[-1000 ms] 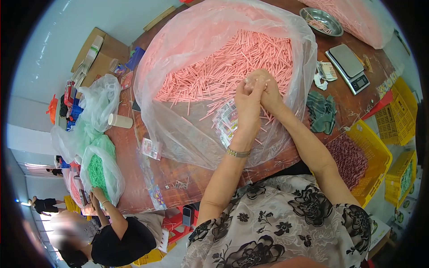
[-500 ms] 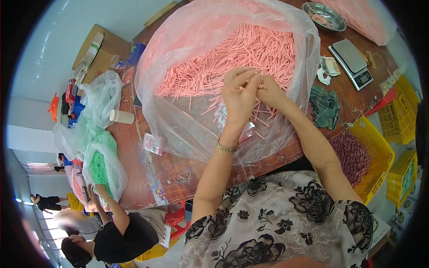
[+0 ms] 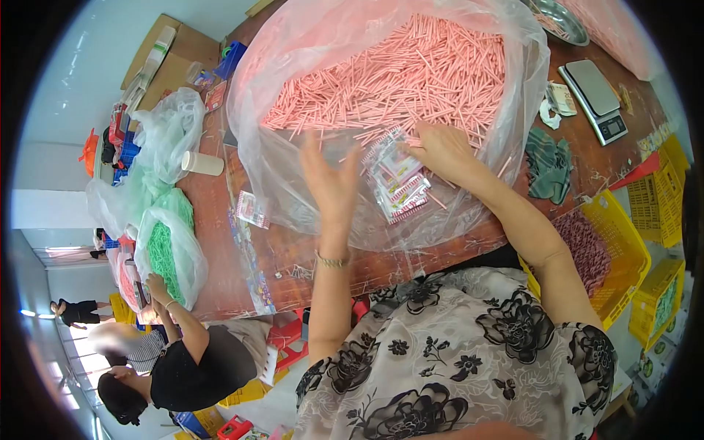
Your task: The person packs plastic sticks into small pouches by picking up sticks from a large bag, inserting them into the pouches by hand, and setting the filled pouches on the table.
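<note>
A large clear plastic bag (image 3: pixel 253 110) lies spread on the table, full of thin pink sticks (image 3: pixel 396 73). My left hand (image 3: pixel 330 180) is raised over its near part, thumb apart from the fingers, blurred by motion and with nothing visible in it. Over the near edge of the pile, my right hand (image 3: pixel 445 152) has its fingers closed on a few pink sticks, whose ends show faintly at the fingertips. Between the hands, several small printed plastic packets (image 3: pixel 396 180) overlap on the bag. A single printed packet (image 3: pixel 251 210) rests on the table left of the bag.
At the right are a digital scale (image 3: pixel 595 95), banknotes (image 3: pixel 562 100), a dark green cloth (image 3: pixel 548 166) and a metal bowl (image 3: pixel 565 26). A yellow crate (image 3: pixel 631 253) stands beside me. Leftward are a white cup (image 3: pixel 203 163), green sticks (image 3: pixel 163 257) and a co-worker (image 3: pixel 202 374).
My hands were together over the pile and have separated. The left swung left and opened; the right came down beside the packets, which are now more exposed. The view has shifted slightly.
</note>
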Available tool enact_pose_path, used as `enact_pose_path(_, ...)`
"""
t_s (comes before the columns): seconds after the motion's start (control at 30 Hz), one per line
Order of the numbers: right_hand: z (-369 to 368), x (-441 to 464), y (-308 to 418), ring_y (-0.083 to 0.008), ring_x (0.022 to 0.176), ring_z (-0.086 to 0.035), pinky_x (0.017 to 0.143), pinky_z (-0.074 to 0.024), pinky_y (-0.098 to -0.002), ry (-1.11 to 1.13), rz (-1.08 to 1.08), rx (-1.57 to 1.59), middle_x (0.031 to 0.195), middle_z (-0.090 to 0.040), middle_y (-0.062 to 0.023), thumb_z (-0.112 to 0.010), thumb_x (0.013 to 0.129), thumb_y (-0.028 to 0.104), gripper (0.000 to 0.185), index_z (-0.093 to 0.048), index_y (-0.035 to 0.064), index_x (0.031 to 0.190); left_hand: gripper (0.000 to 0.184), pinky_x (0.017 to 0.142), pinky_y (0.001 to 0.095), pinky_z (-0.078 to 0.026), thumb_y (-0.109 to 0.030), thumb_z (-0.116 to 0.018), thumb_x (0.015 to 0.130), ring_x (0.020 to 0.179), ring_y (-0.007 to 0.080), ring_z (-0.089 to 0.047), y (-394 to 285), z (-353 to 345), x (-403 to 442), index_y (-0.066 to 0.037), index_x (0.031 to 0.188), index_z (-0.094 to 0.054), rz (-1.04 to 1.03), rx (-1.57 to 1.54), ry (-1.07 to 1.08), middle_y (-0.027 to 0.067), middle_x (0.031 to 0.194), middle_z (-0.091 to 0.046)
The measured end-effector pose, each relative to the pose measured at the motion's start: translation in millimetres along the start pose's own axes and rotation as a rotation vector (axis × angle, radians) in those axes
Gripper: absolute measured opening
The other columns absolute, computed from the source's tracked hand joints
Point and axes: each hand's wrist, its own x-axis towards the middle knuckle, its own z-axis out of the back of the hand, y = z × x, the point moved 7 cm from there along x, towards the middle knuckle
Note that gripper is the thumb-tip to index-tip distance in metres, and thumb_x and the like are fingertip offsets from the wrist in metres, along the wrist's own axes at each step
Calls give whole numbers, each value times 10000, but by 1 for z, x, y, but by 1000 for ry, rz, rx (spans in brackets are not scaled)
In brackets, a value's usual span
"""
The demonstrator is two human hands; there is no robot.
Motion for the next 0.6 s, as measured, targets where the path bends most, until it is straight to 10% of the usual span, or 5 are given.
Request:
enact_pose_path(0.1, -4, 0, 2, -381, 756, -642, 671, -477, -468, 0, 77, 64, 788, -655, -213, -687, 859, 397, 387, -622, 17, 895, 496, 923, 403, -457, -173, -823, 737, 1060, 303, -575, -8, -26, -51, 10, 1159, -640, -37, -72, 231, 146, 1133, -622)
enact_pose_path(0.4, -6, 13, -14, -91, 653, -533, 592, -441, -292, 48, 121, 899, 690, -590, -18, -713, 839, 148, 148, -682, 4, 847, 465, 942, 423, -428, -143, -794, 773, 1109, 318, -542, -27, -3, -47, 27, 1167, -614, -59, -122, 64, 176, 1165, -584)
enact_pose_path(0.6, -9, 7, 0, -46, 609, -487, 540, -401, -244, 42, 116, 1100, 664, -558, 36, -683, 877, 112, 104, -688, 17, 834, 249, 681, 247, -484, -125, -679, 920, 827, 110, -601, -17, -52, -36, 40, 1094, -613, 627, -856, 165, 82, 992, -663)
